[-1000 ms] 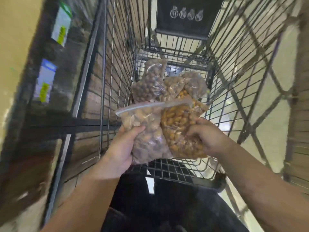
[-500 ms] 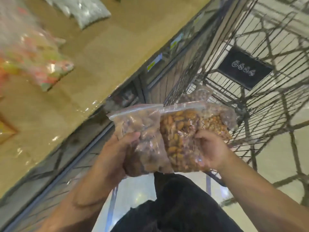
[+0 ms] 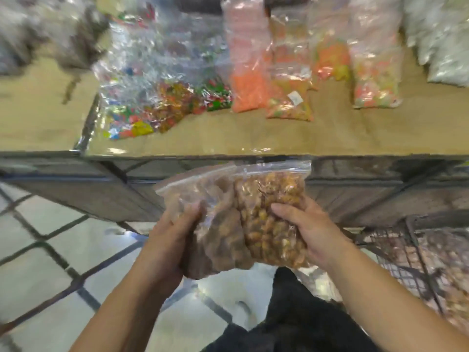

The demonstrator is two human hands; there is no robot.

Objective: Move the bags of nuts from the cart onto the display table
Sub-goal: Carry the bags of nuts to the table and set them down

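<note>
Left hand: the left hand (image 3: pixel 172 240) is gripping the brown-nut bag (image 3: pixel 218 229) from its 9 o'clock side, its fingers (image 3: pixel 193 212) curling round the plastic and the thumb pressing on the front.
Right hand: the right hand (image 3: pixel 312 232) is gripping the golden-nut bag (image 3: pixel 266 224) from its 3 o'clock side, fingers wrapping behind and the thumb lying across the front.
Brown-nut bag: it is hanging in the air with its zip seal pointing toward 12 o'clock, and its 3 o'clock edge is touching the golden-nut bag.
Golden-nut bag: it is also being held upright in the air, seal uppermost, just in front of the desk's near edge and not resting on it.
Desk: the desk (image 3: pixel 228 141) is stretching across at 12 o'clock, carrying clear bags of coloured sweets (image 3: pixel 162 97) and an orange-filled bag (image 3: pixel 247 72) farther back.
Cart: the wire cart (image 3: pixel 411 250) is sitting at 4 o'clock; more bags seem to be lying inside, though blur is hiding the detail.
Floor: the pale tiled floor (image 3: pixel 50 250) is showing at 8 o'clock.
</note>
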